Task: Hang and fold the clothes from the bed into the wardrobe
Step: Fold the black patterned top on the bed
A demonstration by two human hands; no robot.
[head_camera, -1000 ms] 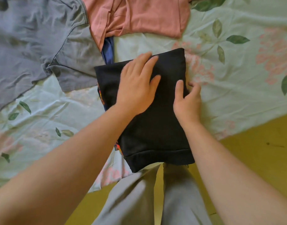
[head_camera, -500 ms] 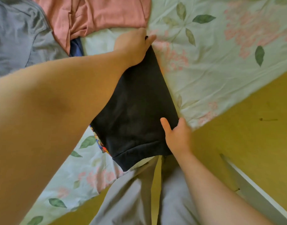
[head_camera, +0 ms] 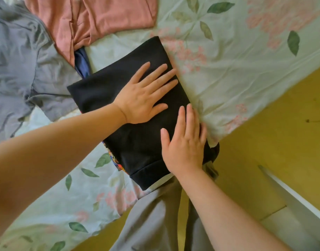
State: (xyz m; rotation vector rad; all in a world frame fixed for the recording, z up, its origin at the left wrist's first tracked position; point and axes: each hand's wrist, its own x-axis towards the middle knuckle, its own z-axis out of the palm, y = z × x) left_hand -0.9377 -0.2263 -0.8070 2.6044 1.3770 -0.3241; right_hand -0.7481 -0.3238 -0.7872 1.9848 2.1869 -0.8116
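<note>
A folded black garment [head_camera: 119, 84] lies on the flower-printed bed sheet [head_camera: 228, 57] near the bed's edge, with a strip of colourful print showing along its lower left side. My left hand [head_camera: 143, 95] lies flat on its middle, fingers spread. My right hand [head_camera: 184, 144] rests flat on its lower right part, fingers together and reaching the garment's right edge. Neither hand grips anything.
A pink garment [head_camera: 101, 17] lies at the top and a grey shirt [head_camera: 19, 66] at the left, with a dark blue piece [head_camera: 82, 62] between them. My grey trousers [head_camera: 152, 220] stand by the bed. Yellow floor [head_camera: 273, 142] and a white board [head_camera: 300, 201] are at the right.
My left hand came back from the garment's far edge and now lies flat on its middle. My right hand moved up from the lower corner and flattened on the cloth.
</note>
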